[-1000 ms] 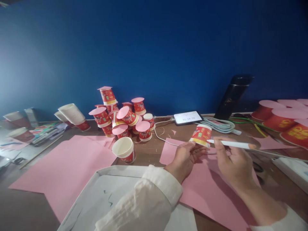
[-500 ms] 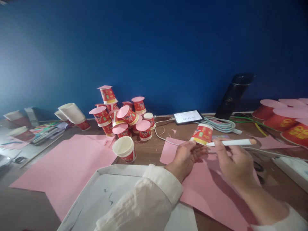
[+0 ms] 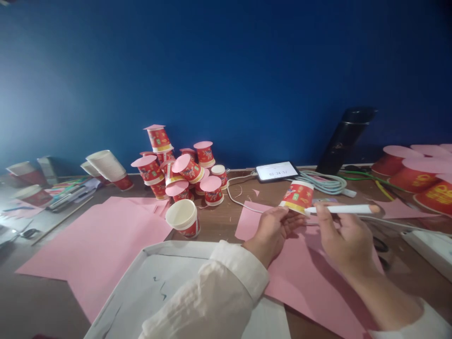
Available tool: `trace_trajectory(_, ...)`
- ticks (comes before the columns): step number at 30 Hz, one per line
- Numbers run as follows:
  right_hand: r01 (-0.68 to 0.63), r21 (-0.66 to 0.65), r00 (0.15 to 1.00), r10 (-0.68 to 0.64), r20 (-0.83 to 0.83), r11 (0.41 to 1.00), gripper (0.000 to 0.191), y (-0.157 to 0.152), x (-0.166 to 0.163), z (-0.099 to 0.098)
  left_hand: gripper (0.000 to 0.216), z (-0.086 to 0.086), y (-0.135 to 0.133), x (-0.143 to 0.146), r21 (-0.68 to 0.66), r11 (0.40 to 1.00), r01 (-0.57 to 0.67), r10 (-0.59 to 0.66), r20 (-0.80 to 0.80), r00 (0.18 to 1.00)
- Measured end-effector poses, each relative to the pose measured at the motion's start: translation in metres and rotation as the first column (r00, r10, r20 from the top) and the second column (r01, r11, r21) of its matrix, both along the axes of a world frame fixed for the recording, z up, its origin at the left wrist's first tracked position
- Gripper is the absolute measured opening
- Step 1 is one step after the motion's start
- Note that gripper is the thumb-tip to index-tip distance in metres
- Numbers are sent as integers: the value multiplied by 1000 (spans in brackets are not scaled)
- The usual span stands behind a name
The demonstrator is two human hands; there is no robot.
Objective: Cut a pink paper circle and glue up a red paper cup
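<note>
A red paper cup [image 3: 298,197] is held mouth-down and slightly tilted in the left hand [image 3: 269,231], its rim pinched between the thumb and the fingers beneath. A white pen [image 3: 344,209] with an orange-brown end is gripped in the right hand [image 3: 348,242], its tip brought to the right side of the rim; whether the surface is touched cannot be told. The cup is positioned above the far part of a pink paper sheet [image 3: 307,280], just in front of a phone [image 3: 277,172] and a coiled cable [image 3: 319,182]. A heap of similar cups, some topped with pink paper discs [image 3: 211,184], is seen to the left, beyond an upright cup [image 3: 182,219].

The step in hand is judged to be work with the pen along the rim — for this, a steady cup and a light, controlled tip are called for.

Compared with half a second earlier, little is changed: the cup and both grips are kept almost in place, the pen is tipped a little differently, and the digits on the phone appear to have been advanced.
</note>
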State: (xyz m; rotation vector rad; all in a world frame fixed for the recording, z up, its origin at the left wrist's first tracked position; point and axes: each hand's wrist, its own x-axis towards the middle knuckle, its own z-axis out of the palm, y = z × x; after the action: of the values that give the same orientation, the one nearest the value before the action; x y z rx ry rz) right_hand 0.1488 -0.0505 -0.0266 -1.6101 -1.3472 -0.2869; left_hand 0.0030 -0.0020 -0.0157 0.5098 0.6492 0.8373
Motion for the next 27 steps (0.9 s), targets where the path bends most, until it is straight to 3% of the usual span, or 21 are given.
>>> trace_trajectory(8,13,-18,1000,-13,6,1000,51,0,0,-2,28,1,0,0,0,1000,-6,6,2,1000)
trace_trajectory(17,28,32,996,-31,81,999,45,1,1,-1,25,-2,1,0,17,1000,19,-19,-21,1000)
trace_trajectory(22,-30,96,990,16,139,995,40,0,-2,0,22,-3,1,1,57,998,5,-2,-63,998)
trace_trajectory(27,-81,80,988,69,140,993,38,0,-4,3,17,-6,-1,3,112,994,7,4,-95,995)
